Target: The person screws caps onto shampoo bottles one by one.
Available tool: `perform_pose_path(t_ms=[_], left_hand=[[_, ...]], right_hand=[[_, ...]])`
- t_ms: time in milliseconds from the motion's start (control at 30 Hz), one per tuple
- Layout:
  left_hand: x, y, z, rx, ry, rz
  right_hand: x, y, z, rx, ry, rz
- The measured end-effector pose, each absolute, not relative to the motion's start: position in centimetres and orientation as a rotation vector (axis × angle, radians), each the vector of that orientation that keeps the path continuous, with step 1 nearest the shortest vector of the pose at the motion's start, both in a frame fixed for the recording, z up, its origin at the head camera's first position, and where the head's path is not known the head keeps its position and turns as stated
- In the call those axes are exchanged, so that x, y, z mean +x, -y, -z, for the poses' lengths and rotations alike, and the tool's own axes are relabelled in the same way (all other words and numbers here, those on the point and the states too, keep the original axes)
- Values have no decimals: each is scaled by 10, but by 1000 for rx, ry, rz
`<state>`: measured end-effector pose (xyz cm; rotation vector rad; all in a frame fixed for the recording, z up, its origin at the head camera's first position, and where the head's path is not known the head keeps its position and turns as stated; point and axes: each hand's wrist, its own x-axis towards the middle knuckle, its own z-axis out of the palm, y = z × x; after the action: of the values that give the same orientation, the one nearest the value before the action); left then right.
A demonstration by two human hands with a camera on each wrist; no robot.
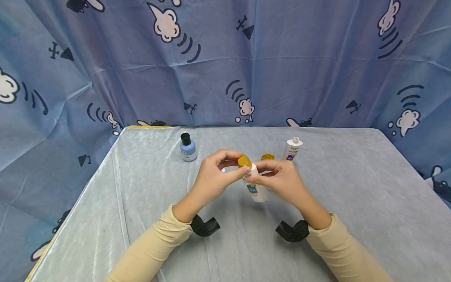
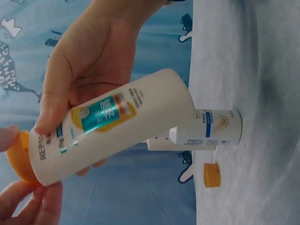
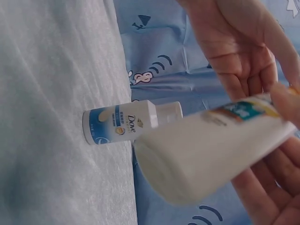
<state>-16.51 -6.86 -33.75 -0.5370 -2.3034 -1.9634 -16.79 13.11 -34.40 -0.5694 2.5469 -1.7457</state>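
Observation:
A white bottle (image 1: 260, 193) with a teal and yellow label (image 2: 103, 115) is held tilted above the table, its base towards me. My right hand (image 1: 282, 178) grips its body near the top. The fingers and thumb of my left hand (image 1: 218, 168) pinch the gold cap (image 1: 244, 161) at the bottle's mouth. The left wrist view shows the cap against the bottle top; I cannot tell whether it is seated. Close by stands a Dove bottle (image 3: 117, 123) with a blue label, mostly hidden behind my left hand in the head view.
At the back left stands a blue bottle (image 1: 188, 150) with a black cap. A white bottle (image 1: 293, 148) with an uncapped neck stands behind my right hand. Another gold cap (image 1: 267, 156) shows near it. A patterned blue curtain (image 1: 218, 58) hangs behind the cloth-covered table (image 1: 352, 176).

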Motion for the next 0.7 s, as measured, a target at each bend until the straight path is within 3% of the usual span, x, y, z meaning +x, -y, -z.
perform_pose_path(t_ms=[267, 700], left_hand=[[-165, 71, 335, -660, 2302, 2026], [-162, 66, 332, -407, 2228, 2134]], right_hand=[[-170, -139, 337, -580, -2490, 1681], [-159, -127, 336, -516, -2598, 1819]])
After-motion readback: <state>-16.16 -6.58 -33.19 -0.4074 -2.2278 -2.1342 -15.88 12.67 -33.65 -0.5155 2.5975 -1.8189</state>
